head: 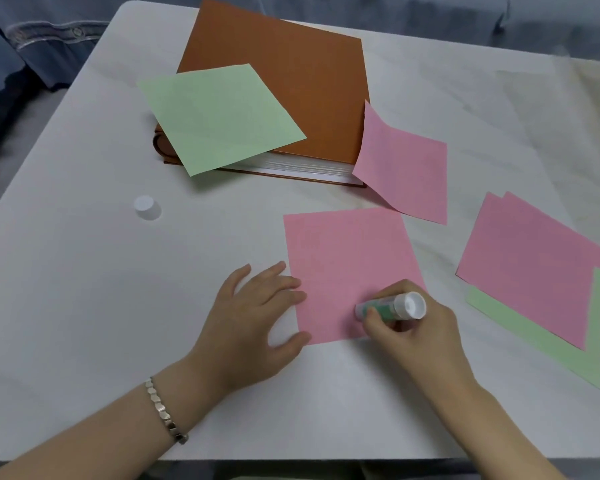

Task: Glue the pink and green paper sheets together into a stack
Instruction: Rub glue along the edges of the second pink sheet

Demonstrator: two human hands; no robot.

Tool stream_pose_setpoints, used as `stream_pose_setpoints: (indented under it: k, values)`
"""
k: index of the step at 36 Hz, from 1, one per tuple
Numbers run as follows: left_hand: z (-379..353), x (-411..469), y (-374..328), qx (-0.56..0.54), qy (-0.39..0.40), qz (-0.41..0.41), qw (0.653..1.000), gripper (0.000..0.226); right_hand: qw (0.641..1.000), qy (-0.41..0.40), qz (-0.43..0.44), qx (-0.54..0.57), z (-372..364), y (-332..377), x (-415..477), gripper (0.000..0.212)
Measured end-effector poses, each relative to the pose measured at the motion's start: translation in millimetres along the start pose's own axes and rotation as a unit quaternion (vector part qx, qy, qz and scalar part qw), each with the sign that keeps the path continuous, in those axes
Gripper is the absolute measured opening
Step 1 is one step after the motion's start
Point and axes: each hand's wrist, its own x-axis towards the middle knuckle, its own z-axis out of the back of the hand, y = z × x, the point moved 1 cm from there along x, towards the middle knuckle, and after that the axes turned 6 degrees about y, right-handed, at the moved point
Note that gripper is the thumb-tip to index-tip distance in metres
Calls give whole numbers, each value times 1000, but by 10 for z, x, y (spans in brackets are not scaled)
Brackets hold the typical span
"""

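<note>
A pink sheet (347, 258) lies flat near the table's front. My left hand (253, 317) rests on its left edge with spread fingers, thumb at the lower corner. My right hand (413, 334) grips a green-and-white glue stick (392, 306), whose tip touches the sheet's lower right area. Another pink sheet (406, 171) leans curled against a book. A green sheet (219, 116) lies on top of that book. At the right lies a stack (534, 268) with pink sheets on top and green (541, 344) below.
A thick book with an orange-brown cover (298, 81) sits at the back middle of the white table (84, 306). The glue stick's white cap (148, 206) stands alone at the left. Blue-grey fabric lies beyond the table's far edge.
</note>
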Motion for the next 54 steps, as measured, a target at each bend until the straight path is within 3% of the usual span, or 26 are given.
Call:
stream_pose_setpoints:
  k: [15,23,37,45,54]
  values:
    - [0,-8,-19,-1,12,7,1000,42,990,-137,-37,-9,440,-190,47,17]
    - [-11,-9,-6,-5,7,4,1000,43,1000,-16,-6,-11,105,-45,80,9]
    - [7,-10,-8,2,17,12,1000,43,989,-142,-40,-30,509,-232,59,17]
    - [-6,-7,0,6,14,10,1000,42,999,-24,-21,5,250,-145,-94,13]
    - [10,0,-10,8,13,11,1000,44,997,-71,-43,-4,461,-283,-82,14]
